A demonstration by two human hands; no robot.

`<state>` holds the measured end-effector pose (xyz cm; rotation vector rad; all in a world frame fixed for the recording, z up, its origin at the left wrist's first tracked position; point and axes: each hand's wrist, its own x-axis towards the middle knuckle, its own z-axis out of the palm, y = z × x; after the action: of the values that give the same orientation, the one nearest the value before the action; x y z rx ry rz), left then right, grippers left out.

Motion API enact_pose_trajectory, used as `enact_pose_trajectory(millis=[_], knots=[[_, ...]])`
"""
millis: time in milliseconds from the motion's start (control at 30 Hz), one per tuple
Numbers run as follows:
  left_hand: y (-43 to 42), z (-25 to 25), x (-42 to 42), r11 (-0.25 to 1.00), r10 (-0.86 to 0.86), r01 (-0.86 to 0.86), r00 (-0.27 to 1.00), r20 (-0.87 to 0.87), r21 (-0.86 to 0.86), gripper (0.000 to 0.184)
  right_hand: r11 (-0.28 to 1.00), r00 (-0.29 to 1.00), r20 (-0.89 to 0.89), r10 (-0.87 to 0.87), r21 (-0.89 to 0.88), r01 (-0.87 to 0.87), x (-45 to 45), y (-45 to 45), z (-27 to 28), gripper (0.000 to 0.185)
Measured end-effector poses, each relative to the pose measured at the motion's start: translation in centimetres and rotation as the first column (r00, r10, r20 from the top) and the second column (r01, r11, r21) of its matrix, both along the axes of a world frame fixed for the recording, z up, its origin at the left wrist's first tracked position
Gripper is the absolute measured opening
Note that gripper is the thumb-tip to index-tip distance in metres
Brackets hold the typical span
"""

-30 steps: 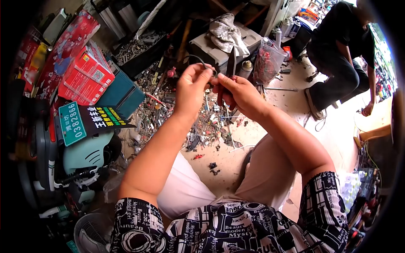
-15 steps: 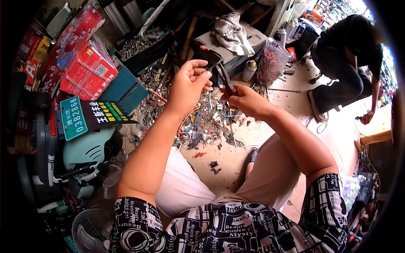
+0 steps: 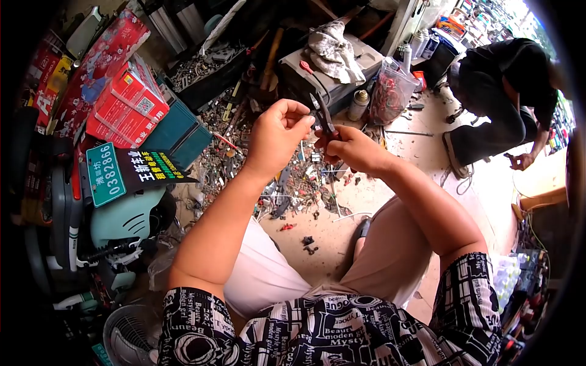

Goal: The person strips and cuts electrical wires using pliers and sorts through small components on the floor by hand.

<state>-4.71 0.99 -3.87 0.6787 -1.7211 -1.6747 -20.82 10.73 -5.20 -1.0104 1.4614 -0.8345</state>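
Note:
My right hand is wrapped round the handles of dark pliers, whose jaws point up and a little left, slightly apart. Just left of the pliers, my left hand has thumb and forefinger pinched together; what lies between the fingertips is too small to name. Beyond the hands, a dark cable with a red end rests against a grey box. A stained cloth lies on top of that box.
Small parts and scraps litter the floor. A spray can and a clear bag stand beside the grey box. Red boxes are at left. Another person bends down at right.
The cable left my left hand's grasp and now lies by the grey box. The pliers came upright beside my left fingertips, which have closed together. The other person leaned lower.

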Motion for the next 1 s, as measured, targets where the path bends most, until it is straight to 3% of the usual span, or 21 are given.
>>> enact_pose_trajectory(millis=[233, 567, 800, 1000], knots=[[0.6, 0.3, -0.3, 1.0, 0.02, -0.02, 1.0, 0.006, -0.006, 0.01, 1.0, 1.0, -0.013, 0.005, -0.018, -0.005, 0.0, 0.1, -0.1, 0.02], [0.8, -0.4, -0.4, 0.98, 0.085, -0.074, 0.995, 0.051, -0.184, 0.008, 1.0, 1.0, -0.003, -0.008, -0.012, 0.008, -0.1, -0.1, -1.3, 0.015], [1.0, -0.4, -0.7, 0.955, 0.131, -0.108, 0.989, 0.066, -0.277, 0.008, 1.0, 0.995, -0.099, 0.013, -0.014, -0.015, 0.1, -0.1, -0.9, 0.01], [1.0, -0.2, -0.6, 0.986, 0.069, -0.053, 0.993, 0.098, -0.159, 0.009, 1.0, 0.999, -0.037, 0.013, -0.005, -0.013, 0.0, -0.1, -0.7, 0.011]])
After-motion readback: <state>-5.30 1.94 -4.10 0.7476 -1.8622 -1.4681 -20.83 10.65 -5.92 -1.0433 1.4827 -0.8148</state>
